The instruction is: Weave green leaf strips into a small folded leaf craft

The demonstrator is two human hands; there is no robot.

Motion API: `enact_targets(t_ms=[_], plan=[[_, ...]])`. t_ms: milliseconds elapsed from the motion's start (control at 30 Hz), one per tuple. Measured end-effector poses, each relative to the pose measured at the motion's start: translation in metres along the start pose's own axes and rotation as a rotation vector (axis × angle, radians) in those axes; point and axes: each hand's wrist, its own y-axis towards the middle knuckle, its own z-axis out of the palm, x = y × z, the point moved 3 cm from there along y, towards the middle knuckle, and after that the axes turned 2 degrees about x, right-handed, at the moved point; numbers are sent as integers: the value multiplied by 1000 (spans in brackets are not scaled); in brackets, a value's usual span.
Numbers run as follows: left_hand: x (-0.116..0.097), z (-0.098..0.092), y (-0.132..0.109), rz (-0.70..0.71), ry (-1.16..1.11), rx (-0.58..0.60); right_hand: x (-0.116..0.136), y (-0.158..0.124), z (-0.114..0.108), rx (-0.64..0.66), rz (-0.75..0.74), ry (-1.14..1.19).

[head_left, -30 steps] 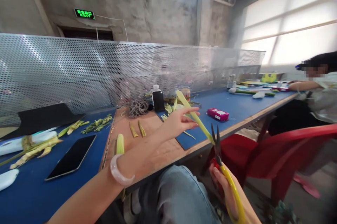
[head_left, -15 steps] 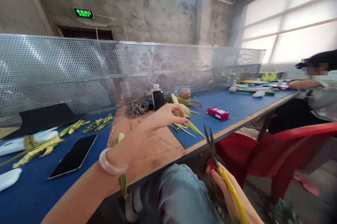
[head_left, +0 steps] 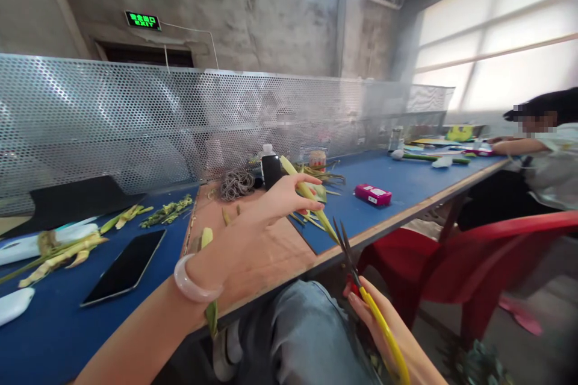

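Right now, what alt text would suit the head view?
A left hand pinches a long pale green leaf strip above a blue workbench, while the right hand holds yellow-handled scissors, blades at the strip's lower tip.

pale pink bangle (head_left: 197, 281) on left wrist, bare forearms, blue jeans (head_left: 298, 331)

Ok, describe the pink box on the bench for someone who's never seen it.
Find the long blue-topped workbench along the perforated metal screen. Just right of the left hand pinching a pale green leaf strip, a small flat pink rectangular box lies alone on bare blue. Its neighbours are green leaf scraps and a black white-capped bottle; only it is pink.
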Motion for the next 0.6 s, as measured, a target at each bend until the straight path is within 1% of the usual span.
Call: enact_targets(t_ms=[233, 400, 533, 600], plan=[[-1, 6, 3, -7, -39, -21, -6, -3, -1, 30, 3, -30], [-1, 9, 5, -63, -92, -41, -4, -3, 1, 34, 15, 3], [4, 11, 7, -73, -107, -46, -2, -4, 2, 28, 41, 7], [8, 11, 8, -47, -137, -63, 0, -4, 3, 30, 52, 21]])
